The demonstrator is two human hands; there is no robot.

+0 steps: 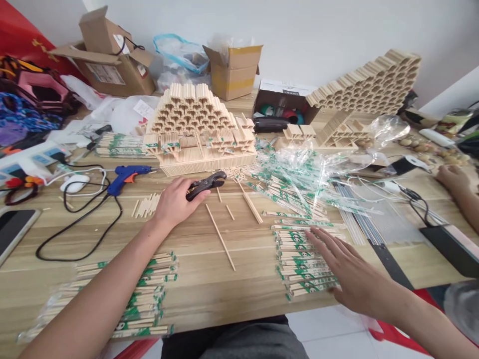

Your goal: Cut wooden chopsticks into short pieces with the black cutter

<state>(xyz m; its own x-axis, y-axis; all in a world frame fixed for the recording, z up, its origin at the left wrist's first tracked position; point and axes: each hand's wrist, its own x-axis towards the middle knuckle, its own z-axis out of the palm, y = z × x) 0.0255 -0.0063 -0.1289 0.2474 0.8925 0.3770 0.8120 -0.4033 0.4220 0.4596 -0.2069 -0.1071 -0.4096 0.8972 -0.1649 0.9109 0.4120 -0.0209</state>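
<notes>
My left hand (175,202) is closed around black cutting pliers (206,183) that rest on the wooden table (209,284), just in front of a stepped model built of chopstick pieces (198,127). My right hand (346,269) lies flat with spread fingers on a row of wrapped chopsticks (299,262) with green print. A bare chopstick (220,238) and short cut pieces lie between my hands. Another row of wrapped chopsticks (149,294) lies under my left forearm.
A blue glue gun (125,178) with black cord lies at left, near a phone (13,229). Empty wrappers (299,182) pile at centre right. A second chopstick model (370,87), cardboard boxes (234,70) and another person's hand (454,179) are at the back and right.
</notes>
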